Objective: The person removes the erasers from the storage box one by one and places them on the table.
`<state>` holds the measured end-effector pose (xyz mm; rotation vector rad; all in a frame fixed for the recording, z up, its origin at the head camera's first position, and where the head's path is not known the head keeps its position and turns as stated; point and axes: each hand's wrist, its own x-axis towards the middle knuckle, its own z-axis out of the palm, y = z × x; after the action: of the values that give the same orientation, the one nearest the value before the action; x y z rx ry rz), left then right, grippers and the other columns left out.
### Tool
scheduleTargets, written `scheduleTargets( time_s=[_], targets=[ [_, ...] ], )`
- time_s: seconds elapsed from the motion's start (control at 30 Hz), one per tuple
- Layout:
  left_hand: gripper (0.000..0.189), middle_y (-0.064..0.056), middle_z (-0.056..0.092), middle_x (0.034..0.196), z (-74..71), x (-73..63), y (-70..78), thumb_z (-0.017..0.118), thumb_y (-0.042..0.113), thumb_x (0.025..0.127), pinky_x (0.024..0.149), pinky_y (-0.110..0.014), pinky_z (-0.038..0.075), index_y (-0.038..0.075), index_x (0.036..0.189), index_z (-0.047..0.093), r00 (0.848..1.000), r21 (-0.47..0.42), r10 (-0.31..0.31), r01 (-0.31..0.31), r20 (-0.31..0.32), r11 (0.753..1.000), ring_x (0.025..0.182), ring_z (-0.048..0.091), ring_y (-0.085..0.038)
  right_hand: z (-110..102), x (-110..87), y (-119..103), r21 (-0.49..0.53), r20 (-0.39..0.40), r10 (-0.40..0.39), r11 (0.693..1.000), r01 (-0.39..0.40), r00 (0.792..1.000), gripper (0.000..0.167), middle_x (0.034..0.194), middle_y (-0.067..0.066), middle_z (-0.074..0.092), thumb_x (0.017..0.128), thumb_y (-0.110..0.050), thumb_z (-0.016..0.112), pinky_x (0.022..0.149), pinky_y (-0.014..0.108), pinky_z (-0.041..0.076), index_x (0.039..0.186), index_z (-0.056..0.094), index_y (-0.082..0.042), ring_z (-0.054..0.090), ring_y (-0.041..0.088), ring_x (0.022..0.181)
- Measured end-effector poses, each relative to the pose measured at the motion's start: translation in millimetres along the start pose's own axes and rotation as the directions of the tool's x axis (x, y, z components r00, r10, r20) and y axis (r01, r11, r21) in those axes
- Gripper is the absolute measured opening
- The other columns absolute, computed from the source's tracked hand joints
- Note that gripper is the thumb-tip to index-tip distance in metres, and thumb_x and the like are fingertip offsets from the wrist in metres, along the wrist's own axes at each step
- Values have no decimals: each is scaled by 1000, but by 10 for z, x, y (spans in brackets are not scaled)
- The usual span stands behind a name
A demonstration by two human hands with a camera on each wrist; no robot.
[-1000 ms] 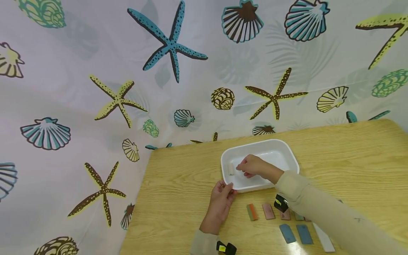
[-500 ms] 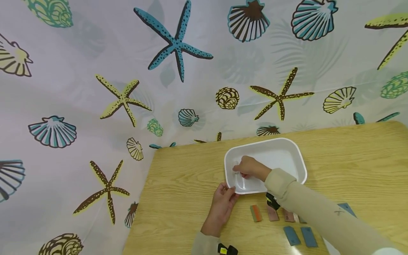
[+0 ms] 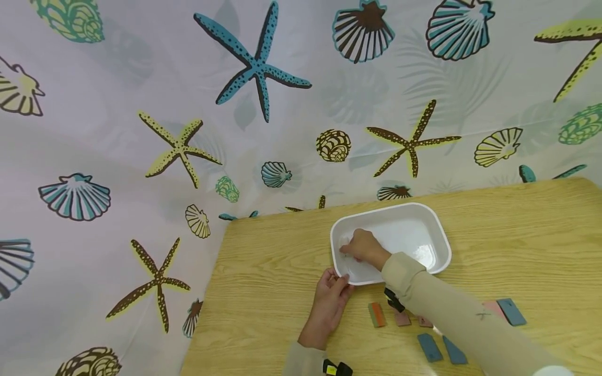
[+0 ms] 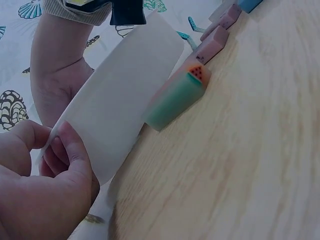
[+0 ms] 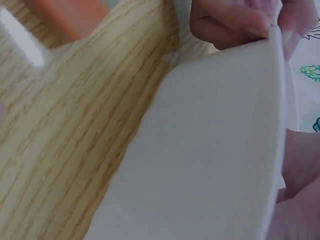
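Note:
My left hand (image 3: 329, 295) pinches the near-left rim of a white plastic tub (image 3: 414, 230) between thumb and fingers. The left wrist view shows the same left hand (image 4: 60, 175) gripping the edge of the tub (image 4: 125, 80). My right hand (image 3: 364, 247) reaches down inside the tub at its left end. Its fingers are curled, with the fingertips on a small pale block (image 3: 345, 240) that they mostly cover. In the right wrist view the tub wall (image 5: 215, 130) hides most of the right hand (image 5: 300, 200), and the block cannot be seen.
Before the tub on the wooden table (image 3: 263, 261) lie a green-and-orange block (image 3: 377, 315), pink blocks (image 3: 402, 317) and blue blocks (image 3: 430, 347). Another blue block (image 3: 511, 312) lies to the right. My right sleeve (image 3: 461, 308) passes over several blocks. A shell-and-starfish patterned cloth (image 3: 291, 130) hangs behind.
My right hand has moved left inside the tub, from beside the pale block onto it. My left hand has stayed on the rim.

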<state>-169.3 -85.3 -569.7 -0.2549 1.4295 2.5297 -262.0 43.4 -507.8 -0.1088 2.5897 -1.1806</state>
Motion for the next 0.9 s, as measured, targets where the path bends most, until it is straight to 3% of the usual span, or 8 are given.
scheduleTargets(
  time_s=[0.17,0.5,0.73,0.9],
  targets=[
    [19,-8,50,97,27,-9,18,57,-2,89,72,-22,49,3,97,40,1000,-6,-1,1,2,1000,82,53,-15,46,-3,-29,-37,-17,-7,999,7,1000,27,65,9,53,82,-21,67,45,24,42,81,51,1,52,17,50],
    [19,-4,49,88,80,-18,40,58,-2,87,71,-22,49,7,89,41,1000,-18,-4,3,-24,1000,79,52,-14,41,-20,-43,-32,-19,16,999,-17,1000,25,67,9,55,80,-18,65,46,25,44,86,52,2,55,18,53],
    [19,-4,48,86,85,-10,37,59,-1,87,70,-23,50,5,91,41,999,4,-14,14,-43,1000,78,53,-15,3,-30,21,-47,-33,-47,998,45,998,23,66,6,53,78,-20,67,51,25,39,74,55,-1,48,16,58],
    [17,-5,49,89,90,-15,29,59,0,88,71,-23,50,5,91,43,999,14,-14,15,-45,1000,79,53,-15,-87,-122,64,-3,-24,-84,996,84,996,21,70,5,55,78,-21,66,54,26,41,77,58,-2,49,17,62]
  ],
)
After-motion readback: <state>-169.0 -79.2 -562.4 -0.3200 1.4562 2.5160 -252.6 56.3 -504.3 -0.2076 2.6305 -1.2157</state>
